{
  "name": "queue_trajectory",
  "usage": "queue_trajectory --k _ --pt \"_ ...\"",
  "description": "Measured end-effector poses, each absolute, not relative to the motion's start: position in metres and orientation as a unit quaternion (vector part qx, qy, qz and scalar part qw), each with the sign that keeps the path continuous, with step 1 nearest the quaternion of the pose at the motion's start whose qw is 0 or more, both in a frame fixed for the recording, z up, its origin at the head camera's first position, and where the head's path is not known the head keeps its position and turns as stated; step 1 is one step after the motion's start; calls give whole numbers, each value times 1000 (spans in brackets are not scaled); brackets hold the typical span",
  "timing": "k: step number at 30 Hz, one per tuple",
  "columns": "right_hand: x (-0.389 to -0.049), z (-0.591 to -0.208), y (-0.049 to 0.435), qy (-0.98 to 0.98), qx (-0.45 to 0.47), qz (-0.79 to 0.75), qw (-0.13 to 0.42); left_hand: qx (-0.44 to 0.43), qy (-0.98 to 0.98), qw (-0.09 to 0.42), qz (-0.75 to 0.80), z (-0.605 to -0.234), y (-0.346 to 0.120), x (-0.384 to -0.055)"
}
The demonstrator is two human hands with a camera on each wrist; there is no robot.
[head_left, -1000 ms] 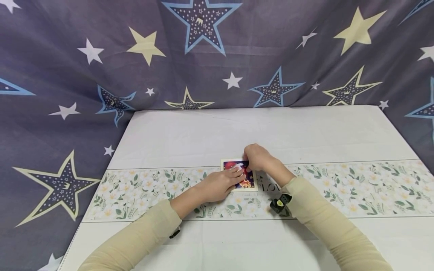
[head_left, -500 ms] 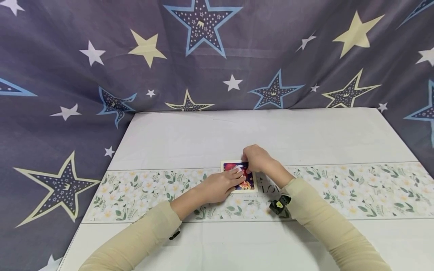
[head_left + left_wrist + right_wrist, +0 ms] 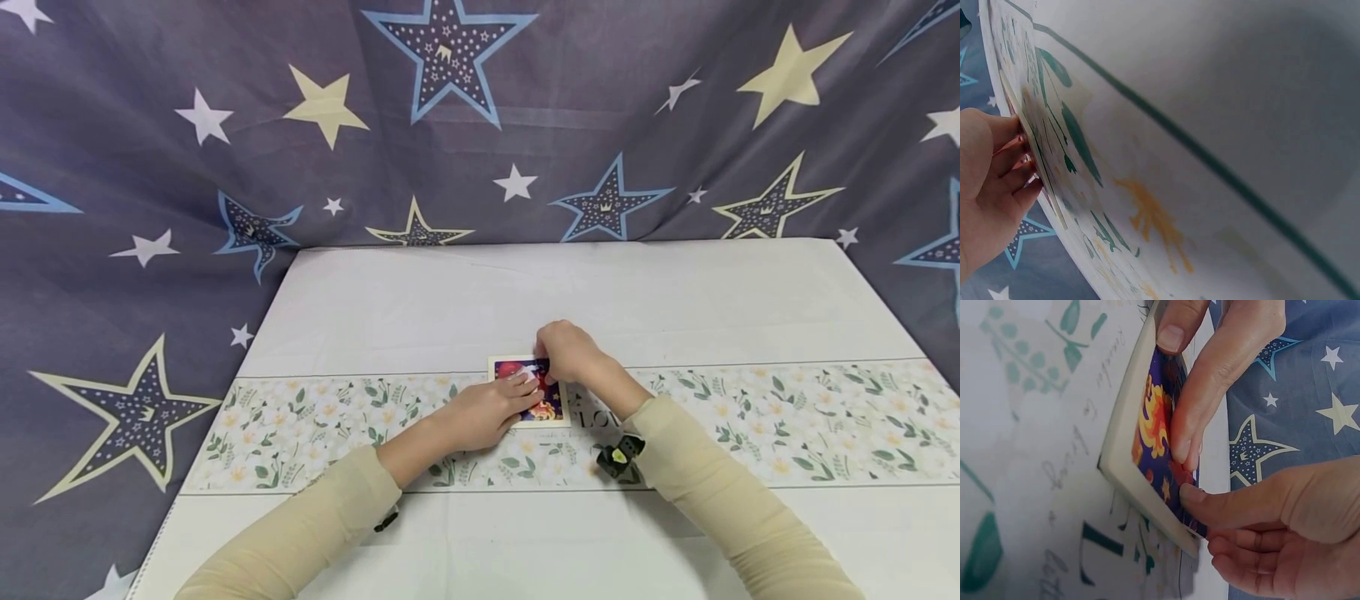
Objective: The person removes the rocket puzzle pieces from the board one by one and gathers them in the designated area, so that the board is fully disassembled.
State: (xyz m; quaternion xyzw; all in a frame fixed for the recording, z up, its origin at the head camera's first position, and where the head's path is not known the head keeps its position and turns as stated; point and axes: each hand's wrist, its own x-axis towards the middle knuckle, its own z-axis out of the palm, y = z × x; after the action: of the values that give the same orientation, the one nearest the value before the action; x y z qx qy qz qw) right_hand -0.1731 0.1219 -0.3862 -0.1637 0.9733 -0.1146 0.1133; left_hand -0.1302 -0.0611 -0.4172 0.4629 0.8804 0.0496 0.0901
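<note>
A small flat picture board (image 3: pixel 552 411) with a cream border lies in the middle of the floral strip. Its picture is purple-blue with red shapes, stars and an orange flame (image 3: pixel 1155 422). My left hand (image 3: pixel 486 411) lies over the left part of the picture, its extended fingers (image 3: pixel 1200 387) touching the surface. At the far right corner, my right hand (image 3: pixel 572 352) pinches the board's edge area, with the thumb (image 3: pixel 1229 503) on the picture and the other fingers curled beyond the border. A purple corner shows beside that thumb; I cannot tell whether it is a separate piece.
The white table (image 3: pixel 600 292) carries a floral strip (image 3: pixel 315 425) with green leaves and printed lettering (image 3: pixel 596 419) right of the board. A black wrist device (image 3: pixel 621 454) sits under the right cuff. A dark star-patterned cloth (image 3: pixel 465 167) hangs behind the table.
The head view has tilted slightly upward since a second ago. Both hands stay at the board, with almost no visible movement.
</note>
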Motion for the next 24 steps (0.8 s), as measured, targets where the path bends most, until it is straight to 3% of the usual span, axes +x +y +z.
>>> queue_trajectory --k 14,24 --pt "-165 -394 124 973 -173 -133 69 469 877 83 60 -420 -62 -130" --pt "-161 -403 136 951 -194 -240 21 470 877 83 57 -419 -63 -132"
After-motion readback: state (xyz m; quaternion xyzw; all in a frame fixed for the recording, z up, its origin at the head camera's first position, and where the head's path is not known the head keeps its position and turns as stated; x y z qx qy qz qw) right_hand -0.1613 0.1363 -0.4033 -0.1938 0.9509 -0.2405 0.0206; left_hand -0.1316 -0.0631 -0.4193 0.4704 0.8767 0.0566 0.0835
